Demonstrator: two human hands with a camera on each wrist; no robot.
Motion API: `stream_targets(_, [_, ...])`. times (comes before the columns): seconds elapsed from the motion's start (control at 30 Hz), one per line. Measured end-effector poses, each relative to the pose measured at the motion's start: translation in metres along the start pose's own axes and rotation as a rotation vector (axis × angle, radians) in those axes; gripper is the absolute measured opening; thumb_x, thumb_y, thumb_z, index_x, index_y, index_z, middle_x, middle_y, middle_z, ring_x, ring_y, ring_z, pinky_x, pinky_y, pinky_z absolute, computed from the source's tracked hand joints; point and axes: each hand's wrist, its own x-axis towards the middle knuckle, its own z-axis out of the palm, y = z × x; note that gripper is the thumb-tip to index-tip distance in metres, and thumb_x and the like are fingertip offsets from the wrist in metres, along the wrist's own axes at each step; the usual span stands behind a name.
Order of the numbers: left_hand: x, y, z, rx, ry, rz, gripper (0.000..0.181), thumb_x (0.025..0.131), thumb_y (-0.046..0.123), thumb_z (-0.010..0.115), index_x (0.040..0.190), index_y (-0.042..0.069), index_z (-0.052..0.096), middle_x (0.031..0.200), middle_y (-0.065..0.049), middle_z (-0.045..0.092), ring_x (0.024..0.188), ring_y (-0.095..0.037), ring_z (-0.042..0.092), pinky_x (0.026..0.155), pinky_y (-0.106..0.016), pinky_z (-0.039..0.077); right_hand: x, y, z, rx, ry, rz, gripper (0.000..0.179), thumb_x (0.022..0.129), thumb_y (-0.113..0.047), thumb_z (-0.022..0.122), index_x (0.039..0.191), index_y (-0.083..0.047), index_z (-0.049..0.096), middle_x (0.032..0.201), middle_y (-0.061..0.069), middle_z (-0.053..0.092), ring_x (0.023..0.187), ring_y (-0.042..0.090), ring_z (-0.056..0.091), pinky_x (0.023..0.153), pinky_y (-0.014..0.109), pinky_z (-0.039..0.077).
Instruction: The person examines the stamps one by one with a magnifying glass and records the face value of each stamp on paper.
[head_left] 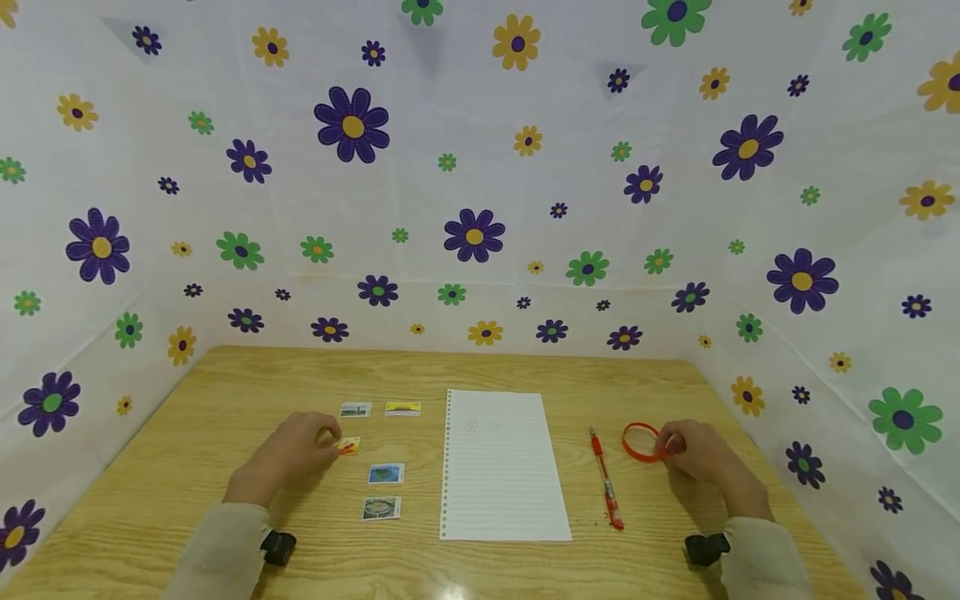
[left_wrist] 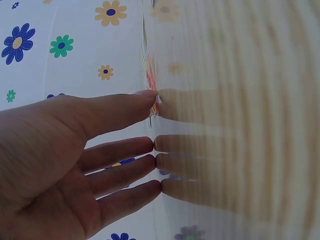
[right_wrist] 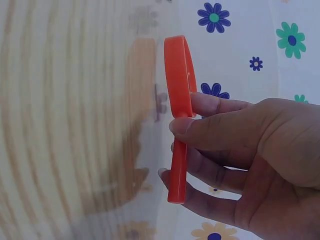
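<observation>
My left hand point(head_left: 303, 446) is at the left of the table, its thumb and forefinger pinching the edge of a small yellow and red stamp point(head_left: 348, 445). In the left wrist view the thumb tip covers part of that stamp point(left_wrist: 150, 75), and the other fingertips touch the tabletop. My right hand point(head_left: 697, 448) holds a red magnifying glass point(head_left: 640, 457) by its handle, on the right side. The right wrist view shows the round rim point(right_wrist: 177, 75) edge-on above the thumb, with the fingers behind the handle point(right_wrist: 178, 170).
Around the left hand lie a grey-green stamp point(head_left: 356, 409), a yellow stamp point(head_left: 402, 409), a blue stamp point(head_left: 386, 473) and a green-grey stamp point(head_left: 382, 508). A lined sheet point(head_left: 502, 483) is mid-table, a red pen point(head_left: 606, 483) right of it. Flowered cloth point(head_left: 420, 183) walls the wooden table point(head_left: 247, 375).
</observation>
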Motion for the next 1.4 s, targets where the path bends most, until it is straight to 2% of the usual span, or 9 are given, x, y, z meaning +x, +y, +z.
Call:
stream_targets(0.1, [0.0,0.001,0.002,0.001,0.003,0.003,0.007,0.091,0.01,0.076,0.097,0.01,0.072,0.112,-0.013,0.074,0.096,-0.025,0.063,0.093,-0.055,0.056,-0.001,-0.004,-0.001,0.0,0.016,-0.028,0.014,0.083,0.004,0.076,0.089,-0.007,0.069,0.083,0.003,0.067,0.076,0.015,0.055,0.069,0.029,0.049])
stream_targets(0.27, [-0.001,0.003,0.002,0.005,0.0,0.011,0.007,0.092,0.01,0.075,0.099,0.009,0.073,0.113,-0.014,0.074,0.101,-0.029,0.066,0.095,-0.057,0.055,0.001,-0.015,-0.002,0.006,0.039,-0.086,0.014,0.083,0.004,0.077,0.09,-0.006,0.07,0.083,0.003,0.068,0.076,0.013,0.055,0.067,0.028,0.049])
stream_targets(0.53, [0.002,0.001,0.004,0.0,-0.01,-0.015,0.008,0.092,0.011,0.075,0.1,0.01,0.074,0.122,-0.018,0.073,0.116,-0.039,0.066,0.104,-0.062,0.051,0.016,-0.046,0.002,0.075,0.032,-0.165,0.013,0.086,0.006,0.074,0.092,-0.004,0.07,0.083,0.003,0.068,0.074,0.012,0.054,0.065,0.024,0.049])
stream_targets(0.83, [0.001,0.002,0.002,0.002,-0.012,-0.03,0.006,0.092,0.01,0.075,0.097,0.009,0.073,0.117,-0.017,0.073,0.102,-0.028,0.065,0.098,-0.058,0.054,0.037,-0.084,0.017,0.127,-0.018,-0.222,0.011,0.089,0.005,0.073,0.093,-0.006,0.071,0.087,0.01,0.071,0.076,0.01,0.055,0.068,0.022,0.051])
stream_targets(0.97, [0.001,0.003,0.001,0.005,-0.015,-0.03,0.006,0.092,0.011,0.075,0.098,0.009,0.073,0.117,-0.017,0.073,0.102,-0.029,0.065,0.098,-0.058,0.054,0.045,-0.099,0.023,0.143,-0.045,-0.228,0.012,0.089,0.006,0.073,0.094,-0.004,0.072,0.091,0.009,0.073,0.079,0.012,0.058,0.072,0.024,0.054])
stream_targets(1.2, [0.002,0.002,0.001,0.014,-0.006,-0.006,0.008,0.092,0.01,0.075,0.1,0.008,0.074,0.116,-0.017,0.074,0.104,-0.031,0.067,0.098,-0.058,0.054,0.059,-0.122,0.036,0.141,-0.055,-0.307,0.013,0.088,0.009,0.071,0.094,-0.003,0.072,0.091,0.012,0.074,0.08,0.011,0.059,0.073,0.023,0.055])
stream_targets(1.4, [0.002,0.0,0.003,0.012,-0.006,-0.03,0.009,0.093,0.012,0.075,0.1,0.009,0.071,0.116,-0.016,0.073,0.101,-0.028,0.064,0.097,-0.057,0.054,0.07,-0.146,0.045,0.144,-0.08,-0.316,0.012,0.088,0.006,0.072,0.096,-0.003,0.073,0.09,0.011,0.073,0.08,0.011,0.058,0.073,0.022,0.053])
